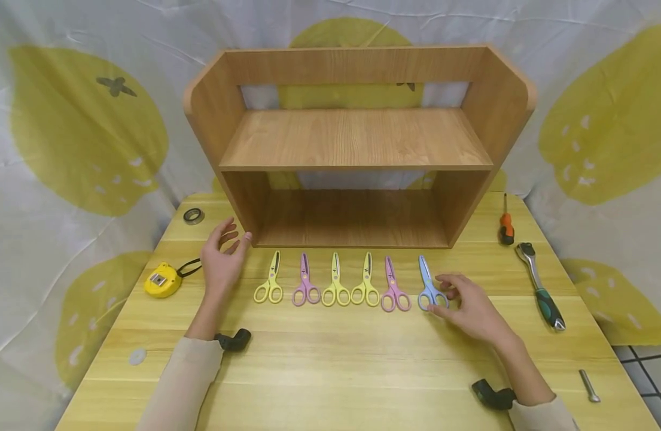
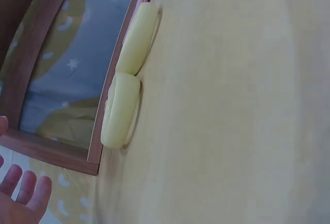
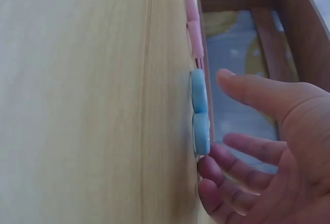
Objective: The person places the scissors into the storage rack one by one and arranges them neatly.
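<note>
A row of scissors lies on the table before the wooden shelf. The leftmost yellow scissors (image 1: 268,290) are nearest my left hand (image 1: 222,258), which is beside the shelf's lower left corner with loosely bent fingers and holds nothing. Pink scissors (image 1: 305,290), two more yellow scissors (image 1: 335,291) (image 1: 365,292) and other pink scissors (image 1: 395,294) follow to the right. Blue scissors (image 1: 428,291) end the row. Around their handles spread the thumb and fingers of my right hand (image 1: 472,308); the right wrist view shows the blue handles (image 3: 200,98) between them, not gripped.
The wooden shelf (image 1: 357,140) stands at the back. On the left are a black tape roll (image 1: 193,216), a yellow tape measure (image 1: 163,280) and a grey disc (image 1: 137,357). A screwdriver (image 1: 506,228), a ratchet wrench (image 1: 540,287) and a bolt (image 1: 590,386) lie right.
</note>
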A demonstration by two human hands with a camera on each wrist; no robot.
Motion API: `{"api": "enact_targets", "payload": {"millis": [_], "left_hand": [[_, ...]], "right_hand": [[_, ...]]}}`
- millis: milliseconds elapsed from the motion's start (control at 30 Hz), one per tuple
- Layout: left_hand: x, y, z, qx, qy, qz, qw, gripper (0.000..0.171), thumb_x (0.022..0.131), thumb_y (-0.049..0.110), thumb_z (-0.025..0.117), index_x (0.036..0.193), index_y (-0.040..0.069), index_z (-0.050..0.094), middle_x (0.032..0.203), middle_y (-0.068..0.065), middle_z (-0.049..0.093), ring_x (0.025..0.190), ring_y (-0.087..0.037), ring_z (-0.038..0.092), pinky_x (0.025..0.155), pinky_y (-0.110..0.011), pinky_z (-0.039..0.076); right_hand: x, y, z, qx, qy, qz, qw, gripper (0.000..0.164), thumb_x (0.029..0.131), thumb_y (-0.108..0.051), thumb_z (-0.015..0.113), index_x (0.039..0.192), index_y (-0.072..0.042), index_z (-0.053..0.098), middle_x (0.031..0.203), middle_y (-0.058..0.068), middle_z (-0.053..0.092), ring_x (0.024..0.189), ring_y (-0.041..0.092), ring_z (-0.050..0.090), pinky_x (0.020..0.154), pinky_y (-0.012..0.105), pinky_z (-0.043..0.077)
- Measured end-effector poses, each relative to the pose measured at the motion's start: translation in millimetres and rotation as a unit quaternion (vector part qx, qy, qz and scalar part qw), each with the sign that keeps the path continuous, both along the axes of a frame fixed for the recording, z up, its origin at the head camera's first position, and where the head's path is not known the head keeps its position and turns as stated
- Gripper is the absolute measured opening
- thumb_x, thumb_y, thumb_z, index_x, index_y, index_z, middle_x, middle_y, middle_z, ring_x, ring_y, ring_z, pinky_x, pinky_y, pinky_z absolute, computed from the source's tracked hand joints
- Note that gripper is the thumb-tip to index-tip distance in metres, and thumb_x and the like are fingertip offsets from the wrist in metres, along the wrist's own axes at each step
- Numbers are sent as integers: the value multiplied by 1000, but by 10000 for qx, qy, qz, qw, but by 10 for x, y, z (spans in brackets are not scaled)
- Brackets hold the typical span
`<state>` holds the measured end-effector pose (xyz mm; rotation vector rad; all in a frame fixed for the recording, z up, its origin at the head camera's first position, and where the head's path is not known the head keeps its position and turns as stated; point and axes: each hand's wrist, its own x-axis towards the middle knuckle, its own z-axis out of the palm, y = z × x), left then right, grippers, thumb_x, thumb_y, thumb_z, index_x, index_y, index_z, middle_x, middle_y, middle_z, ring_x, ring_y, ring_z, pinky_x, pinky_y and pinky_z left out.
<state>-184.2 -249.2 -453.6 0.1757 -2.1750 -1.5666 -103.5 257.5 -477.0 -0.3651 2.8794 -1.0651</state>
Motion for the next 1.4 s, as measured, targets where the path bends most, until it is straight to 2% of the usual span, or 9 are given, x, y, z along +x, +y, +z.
{"api": "enact_targets", "payload": {"millis": [167,267,433,533,700,800,900,1100,1400], "left_hand": [[7,-2,86,279,-308,-109,9991,47,96,14,74,141,9,62,137,-18,64,123,-31,64,87,-9,58],[-8,-15,94,365,-387,-118,9985,44,97,14,73,139,10,64,133,-17,66,116,-19,67,80,-6,57],[-54,-47,72,405,-436,-158,9981,41,96,12,75,136,10,66,126,-10,70,106,-6,67,75,-7,59],[-128,-115,-4,493,-424,-210,9977,39,95,12,76,133,10,67,119,-1,72,103,-4,67,76,-9,60],[-259,-270,-180,1034,-354,-539,9926,37,94,9,76,130,6,68,110,5,71,99,-7,69,88,-26,67],[-306,-338,-222,1349,-390,-726,9874,37,93,7,77,129,4,68,108,4,71,98,-10,71,91,-34,66],[-341,-384,-220,1596,-518,-878,9819,36,92,7,77,128,2,69,107,4,72,98,-11,72,91,-37,66],[-364,-428,-133,2048,-786,-1247,9677,37,92,5,77,126,-5,68,108,0,73,100,-14,74,93,-39,64],[-417,-466,-136,2116,-950,-1444,9619,38,94,7,75,129,-5,66,114,-1,69,104,-14,72,97,-45,60]], "right_hand": [[-21,29,-30,-49,-111,12,9999,57,85,-24,88,130,1,65,111,9,67,94,20,59,77,25,57],[-34,38,-36,-88,-191,-19,9998,53,84,-22,89,126,0,68,108,8,68,93,20,57,75,24,54],[-59,39,-49,-100,-200,-45,9997,48,83,-19,89,121,1,70,104,8,68,91,19,57,72,22,54],[-68,34,-57,-34,-194,-99,9998,42,83,-17,89,118,0,72,101,7,68,90,18,58,72,22,54],[-74,25,-33,-6,-271,-205,9994,37,83,-15,87,114,-1,73,97,7,67,86,18,58,67,19,51],[-72,22,-4,-86,-357,-236,9990,37,83,-14,86,114,0,72,94,7,67,83,17,58,63,19,49],[-67,26,18,-246,-492,-275,9981,37,85,-14,85,116,0,70,92,5,69,81,16,61,62,18,52],[-60,38,27,-870,-966,-500,9902,38,90,-14,80,124,-1,67,92,7,72,84,14,70,65,20,60],[-45,-39,122,-1977,-1082,-501,9730,46,91,-20,82,130,0,65,104,14,76,91,12,73,77,20,65]]}}
